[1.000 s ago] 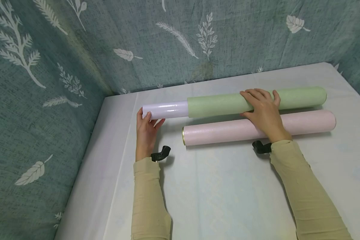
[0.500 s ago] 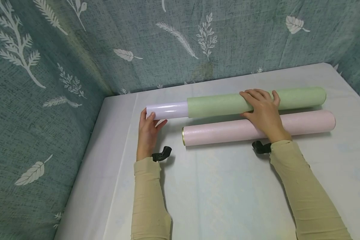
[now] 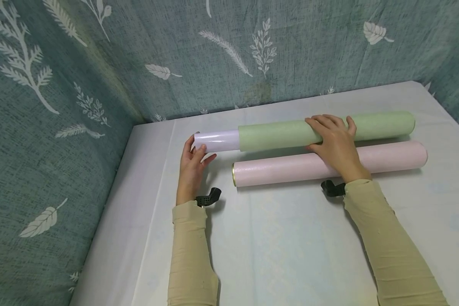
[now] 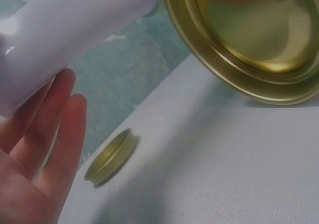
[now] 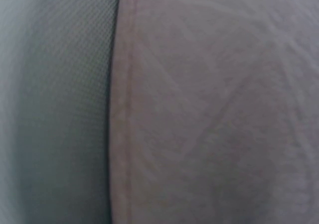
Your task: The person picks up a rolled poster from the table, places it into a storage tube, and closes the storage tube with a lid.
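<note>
A glossy lavender roll (image 3: 219, 141) sticks out of the left end of a long pale green tube (image 3: 271, 136). My left hand (image 3: 190, 172) holds the roll near its outer end, thumb in front and a finger behind. My right hand (image 3: 335, 142) grips the green tube around its middle from above. Directly in front lies a pink tube (image 3: 279, 170), passing under my right wrist. Its gold end (image 4: 264, 35) looms large in the left wrist view. The pink surface (image 5: 209, 104) fills most of the right wrist view, where no fingers show.
A loose gold lid (image 4: 112, 159) sits on the white-covered table (image 3: 290, 246), seen only in the left wrist view. Behind and to the left, a green leaf-patterned cloth (image 3: 229, 55) borders the table. Black wrist cameras (image 3: 209, 197) jut from both sleeves.
My left hand has moved right with the lavender roll, and less of the roll shows outside the green tube. My right hand keeps its grip in about the same place.
</note>
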Action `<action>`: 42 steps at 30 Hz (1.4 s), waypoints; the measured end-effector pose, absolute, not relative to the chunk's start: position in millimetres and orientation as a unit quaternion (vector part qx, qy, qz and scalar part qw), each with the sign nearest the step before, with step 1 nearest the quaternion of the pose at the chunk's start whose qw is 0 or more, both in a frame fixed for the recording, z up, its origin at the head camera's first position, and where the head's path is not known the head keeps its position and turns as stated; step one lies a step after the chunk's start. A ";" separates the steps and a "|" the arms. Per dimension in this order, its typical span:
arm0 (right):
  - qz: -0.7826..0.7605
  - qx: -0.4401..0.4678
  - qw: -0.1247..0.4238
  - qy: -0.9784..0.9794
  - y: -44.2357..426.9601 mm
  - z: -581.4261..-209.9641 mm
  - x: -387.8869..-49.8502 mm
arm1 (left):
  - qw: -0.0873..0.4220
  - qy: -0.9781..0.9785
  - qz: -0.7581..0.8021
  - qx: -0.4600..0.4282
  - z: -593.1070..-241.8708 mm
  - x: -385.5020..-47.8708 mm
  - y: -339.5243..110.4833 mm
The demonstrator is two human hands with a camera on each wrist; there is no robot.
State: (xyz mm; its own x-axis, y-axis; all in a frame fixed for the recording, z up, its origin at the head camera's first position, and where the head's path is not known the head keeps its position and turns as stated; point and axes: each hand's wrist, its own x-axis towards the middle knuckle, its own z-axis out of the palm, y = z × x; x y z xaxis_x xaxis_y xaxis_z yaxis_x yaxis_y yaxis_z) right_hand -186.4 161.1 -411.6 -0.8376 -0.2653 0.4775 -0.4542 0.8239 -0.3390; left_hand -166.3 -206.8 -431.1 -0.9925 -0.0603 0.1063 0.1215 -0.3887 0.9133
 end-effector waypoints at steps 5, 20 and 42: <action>0.223 0.193 0.209 -0.932 161.4 -412.5 -185.7 | 0.054 -0.558 -0.828 -0.023 -429.9 -165.7 -204.3; 0.227 0.195 0.214 -0.930 161.2 -411.8 -185.4 | 0.050 -0.592 -0.804 -0.034 -431.4 -167.6 -200.9; 0.231 0.196 0.215 -0.928 161.0 -411.8 -185.5 | 0.033 -0.654 -0.755 -0.015 -416.3 -162.4 -188.6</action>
State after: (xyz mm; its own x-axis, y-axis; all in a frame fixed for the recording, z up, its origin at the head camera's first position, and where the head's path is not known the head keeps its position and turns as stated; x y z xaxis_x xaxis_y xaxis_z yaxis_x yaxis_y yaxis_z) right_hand -185.5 161.0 -411.8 -0.8305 -0.2653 0.4898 -0.4637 0.8166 -0.3438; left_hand -162.4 -188.6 -416.3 -0.9974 -0.0294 0.0660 0.0695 -0.1418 0.9875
